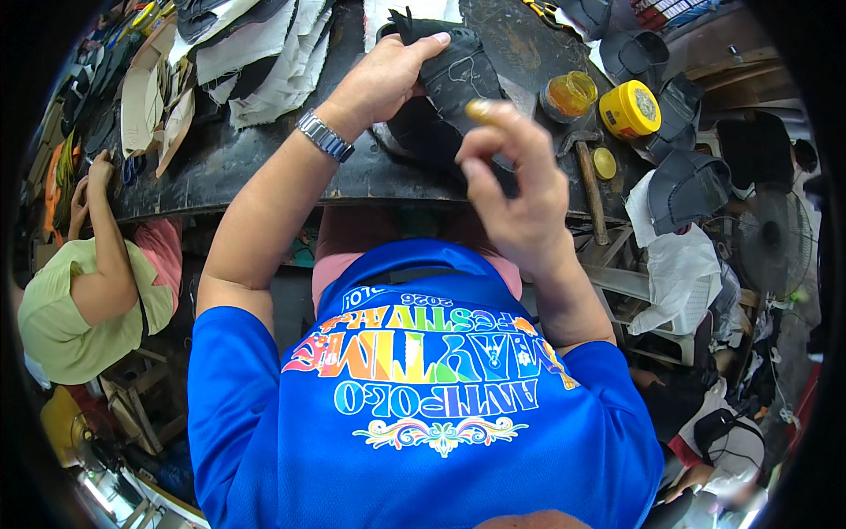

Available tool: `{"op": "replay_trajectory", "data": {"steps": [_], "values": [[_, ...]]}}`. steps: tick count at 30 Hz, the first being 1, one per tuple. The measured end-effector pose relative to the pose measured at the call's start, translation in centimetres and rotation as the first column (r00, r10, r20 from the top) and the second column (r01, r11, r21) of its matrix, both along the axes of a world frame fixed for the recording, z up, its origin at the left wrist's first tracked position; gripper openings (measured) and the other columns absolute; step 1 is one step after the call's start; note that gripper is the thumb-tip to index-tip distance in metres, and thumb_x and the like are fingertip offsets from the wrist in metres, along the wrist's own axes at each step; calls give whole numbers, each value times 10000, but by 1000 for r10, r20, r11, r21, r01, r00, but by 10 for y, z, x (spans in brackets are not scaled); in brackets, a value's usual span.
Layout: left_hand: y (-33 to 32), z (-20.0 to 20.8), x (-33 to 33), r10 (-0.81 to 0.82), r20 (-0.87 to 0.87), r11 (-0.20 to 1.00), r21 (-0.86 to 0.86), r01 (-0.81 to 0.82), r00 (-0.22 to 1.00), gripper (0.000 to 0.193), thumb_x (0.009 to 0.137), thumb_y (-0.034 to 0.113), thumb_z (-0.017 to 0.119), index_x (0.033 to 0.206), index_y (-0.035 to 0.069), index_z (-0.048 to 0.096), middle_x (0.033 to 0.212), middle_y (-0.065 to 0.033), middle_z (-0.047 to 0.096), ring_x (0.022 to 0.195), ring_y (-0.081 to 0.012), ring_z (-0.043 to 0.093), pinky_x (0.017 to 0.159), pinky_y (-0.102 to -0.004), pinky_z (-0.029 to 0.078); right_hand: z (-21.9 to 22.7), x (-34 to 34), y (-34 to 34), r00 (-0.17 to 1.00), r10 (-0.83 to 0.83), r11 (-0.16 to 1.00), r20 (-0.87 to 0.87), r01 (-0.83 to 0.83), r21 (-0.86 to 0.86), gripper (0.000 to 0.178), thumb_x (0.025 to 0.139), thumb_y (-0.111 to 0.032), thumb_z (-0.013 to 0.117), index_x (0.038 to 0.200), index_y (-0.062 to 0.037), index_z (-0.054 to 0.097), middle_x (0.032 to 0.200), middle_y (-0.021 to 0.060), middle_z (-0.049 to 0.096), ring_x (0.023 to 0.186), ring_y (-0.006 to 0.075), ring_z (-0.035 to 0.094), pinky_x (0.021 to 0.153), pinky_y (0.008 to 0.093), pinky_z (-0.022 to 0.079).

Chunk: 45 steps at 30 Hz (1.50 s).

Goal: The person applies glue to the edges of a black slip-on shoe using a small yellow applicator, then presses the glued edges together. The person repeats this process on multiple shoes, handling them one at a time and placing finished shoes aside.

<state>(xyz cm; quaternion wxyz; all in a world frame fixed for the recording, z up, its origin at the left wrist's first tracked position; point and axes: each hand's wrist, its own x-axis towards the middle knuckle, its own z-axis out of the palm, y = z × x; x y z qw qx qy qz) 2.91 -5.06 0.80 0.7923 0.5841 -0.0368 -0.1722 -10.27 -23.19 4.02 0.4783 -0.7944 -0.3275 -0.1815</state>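
Black piece (460, 72) over surface (198, 167), grasped in fingers of L hand (386, 79), w/ thumb on top. R hand (520, 181) nearby, fingers part-curled, blurred; can't tell if holding anything. Jar (568, 95), tub (621, 113) & hammer (589, 181) right of R fingers.

A dark table (207, 172) bears white cloth (280, 75), 1 hammer (589, 189) and 1 yellow tub (620, 112).

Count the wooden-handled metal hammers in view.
1: the hammer lies on the black tabletop, right of the person's right hand. Others may be hidden among the clutter.
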Motion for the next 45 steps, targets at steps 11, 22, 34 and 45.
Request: {"op": "replay_trajectory", "data": {"steps": [11,22,34,45], "values": [[-1,-3,-8,-34,-46,997,-64,31,998,285,1002,213,626,1080,-60,648,960,-107,725,834,-166,719,751,-328,587,-46,92,-1,860,-258,937,440,334,-104,668,897,47,665,1501,-143,451,965,47,688,810,156,647,819,327,542],[-10,-2,1,-10,-77,992,-129,0,997,332,1010,205,605,1115,-110,613,1034,-147,707,893,-212,709,818,-381,592,-9,-8,18,976,200,979,-80,-196,52,607,879,129,602,1442,-28,434,1049,97,672,994,196,655,946,319,495],[-3,-16,-3,-128,259,921,389,18,957,534,893,445,751,931,-83,679,761,-81,645,668,-107,560,581,-298,452,-10,43,-78,984,-153,976,-89,164,141,776,872,40,682,1564,-63,347,1540,116,397,1110,182,611,823,269,532],[-4,3,-3,-154,-160,971,-206,120,975,272,1018,149,614,1181,-67,638,1151,-152,708,1021,-225,709,946,-373,570,-35,132,-162,776,-512,308,368,566,-765,530,1012,-579,461,1061,-186,813,1339,191,638,1349,391,473,1114,450,380]]}}
